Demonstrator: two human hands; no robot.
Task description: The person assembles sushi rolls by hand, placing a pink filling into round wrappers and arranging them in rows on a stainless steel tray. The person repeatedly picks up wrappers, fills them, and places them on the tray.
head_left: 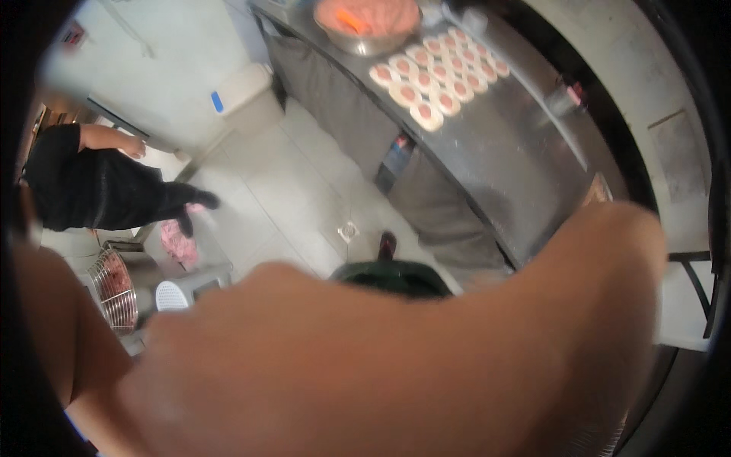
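My right arm crosses the lower part of the head view, very close and blurred, with its bent elbow at the right. My right hand [202,354] is at the lower left, and its fingers are smeared and cannot be made out. At the left edge my left arm [53,327] shows in part, its hand hidden. Beyond, on a steel table [506,164], pale dough rounds [425,116] lie in rows, each topped with pink filling. A metal bowl [367,46] behind them holds more pink filling [388,14] and an orange tool [350,20]. Neither hand visibly touches these.
A person in black [99,179] stands at the left. Nearer is a machine with a wire guard [114,293] over pink contents. Pink crumpled material [179,242] lies by that person's feet. A pale bin [247,103] stands by the wall, and a drain [348,231] is set in the tiled floor.
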